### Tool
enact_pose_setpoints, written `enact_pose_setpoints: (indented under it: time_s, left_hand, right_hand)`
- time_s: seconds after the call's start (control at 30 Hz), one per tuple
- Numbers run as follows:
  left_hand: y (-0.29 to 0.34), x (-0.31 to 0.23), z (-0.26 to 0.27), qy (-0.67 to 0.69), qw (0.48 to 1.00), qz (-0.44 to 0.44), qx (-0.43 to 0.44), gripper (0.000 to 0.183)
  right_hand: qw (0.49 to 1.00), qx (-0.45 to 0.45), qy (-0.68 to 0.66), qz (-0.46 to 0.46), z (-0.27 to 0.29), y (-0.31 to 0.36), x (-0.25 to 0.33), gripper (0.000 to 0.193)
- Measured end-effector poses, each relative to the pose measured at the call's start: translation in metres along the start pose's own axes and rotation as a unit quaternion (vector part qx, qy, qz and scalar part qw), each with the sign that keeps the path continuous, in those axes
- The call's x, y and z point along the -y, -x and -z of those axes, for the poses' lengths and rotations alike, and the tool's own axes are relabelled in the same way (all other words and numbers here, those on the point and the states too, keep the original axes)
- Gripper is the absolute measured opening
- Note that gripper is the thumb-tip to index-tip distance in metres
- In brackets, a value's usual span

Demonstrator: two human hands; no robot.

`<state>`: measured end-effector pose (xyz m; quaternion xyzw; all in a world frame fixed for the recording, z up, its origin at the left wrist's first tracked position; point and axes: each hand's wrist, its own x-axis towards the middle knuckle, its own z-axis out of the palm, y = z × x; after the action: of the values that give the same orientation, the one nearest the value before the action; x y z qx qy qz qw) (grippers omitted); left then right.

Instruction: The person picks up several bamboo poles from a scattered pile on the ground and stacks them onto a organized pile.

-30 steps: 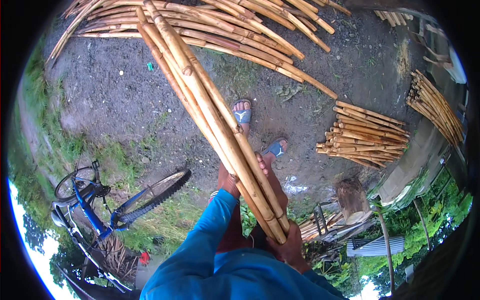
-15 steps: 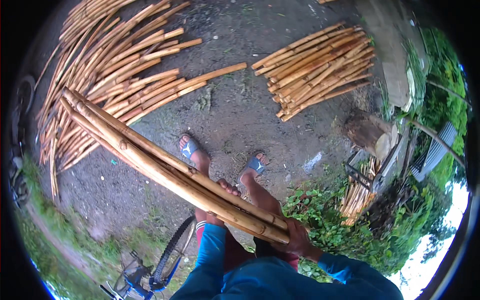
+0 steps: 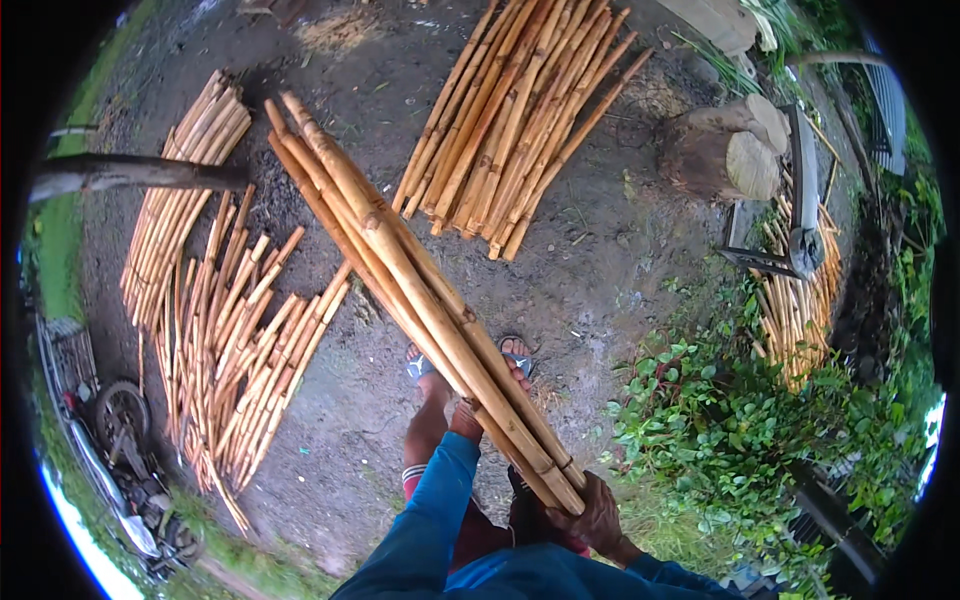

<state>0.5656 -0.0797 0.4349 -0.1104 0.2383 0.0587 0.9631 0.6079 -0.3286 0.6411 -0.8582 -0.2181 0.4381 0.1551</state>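
Note:
Several long tan bamboo poles (image 3: 425, 285) lie in a bundle across my two hands, slanting from near my waist to the far left, clear of the ground. My left hand (image 3: 466, 422) supports the bundle from beneath around its nearer half, and the poles cover most of its fingers. At the near end, my right hand (image 3: 594, 515) is wrapped round the pole butts. Beyond the bundle, a stack of similar poles (image 3: 515, 115) rests on the dirt, its nearer ends not far from the bundle.
More bamboo poles (image 3: 235, 345) are spread on the ground at the left, below a dark post (image 3: 135, 175). Cut logs (image 3: 725, 150) stand at the right by a dark frame (image 3: 797, 190) with thinner sticks. Leafy plants (image 3: 700, 425) grow at near right. A motorcycle (image 3: 110, 470) is at far left.
My body and view have turned to the right. The bundle, still in both hands, now points more steeply forward, and its far end is nearer the stack.

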Motion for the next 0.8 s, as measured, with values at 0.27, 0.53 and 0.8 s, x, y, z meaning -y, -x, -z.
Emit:
enact_pose_setpoints:
  time_s: [0.27,0.53,0.8]
  left_hand:
    - [-0.094,-0.021,-0.021,0.003,0.982,0.180,0.051,0.052]
    - [-0.178,-0.094,-0.059,-0.012,0.953,0.304,0.018,0.085]
    - [-0.316,-0.186,-0.081,-0.141,0.950,0.275,0.037,0.102]
  right_hand:
    - [0.978,-0.026,-0.169,-0.118,0.017,-0.028,0.053,0.086]
    - [0.955,-0.061,-0.228,-0.180,-0.026,-0.101,0.103,0.087]
    - [0.917,-0.134,-0.318,-0.199,-0.038,-0.266,0.149,0.085]
